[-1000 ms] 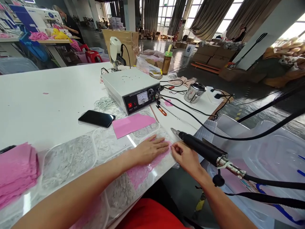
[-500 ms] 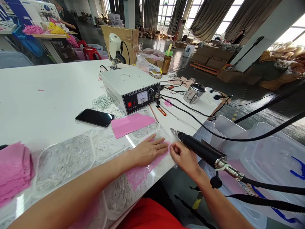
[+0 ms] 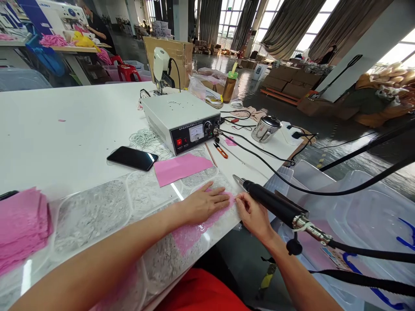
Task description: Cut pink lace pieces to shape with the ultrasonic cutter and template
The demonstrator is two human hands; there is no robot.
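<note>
My left hand (image 3: pixel 205 205) lies flat, fingers stretched out, on a piece of thin pink lacy fabric (image 3: pixel 188 237) at the table's near edge. Just right of that fabric's tip, my right hand (image 3: pixel 253 214) makes a pinch with thumb and forefinger; whatever sits between them is too small to name. Right above this hand, a black pen-shaped tool (image 3: pixel 272 198) with a metal blade tip points up and left over the table. Whether the right hand supports it, I cannot tell. Beyond my left hand rests a flat pink cloth piece (image 3: pixel 181 167).
A white control box (image 3: pixel 180 112) with a lit red switch feeds black cables rightward. Nearby are a phone (image 3: pixel 132 158), orange thread snips (image 3: pixel 221 150) and a steel cup (image 3: pixel 266 128). Stacked pink cloth (image 3: pixel 24 229) sits at left. Clear plastic bins (image 3: pixel 363 207) stand beside the table.
My right hand has shifted slightly rightward, away from the left fingertips. The left hand stays flat on the fabric. The whole view has moved a little.
</note>
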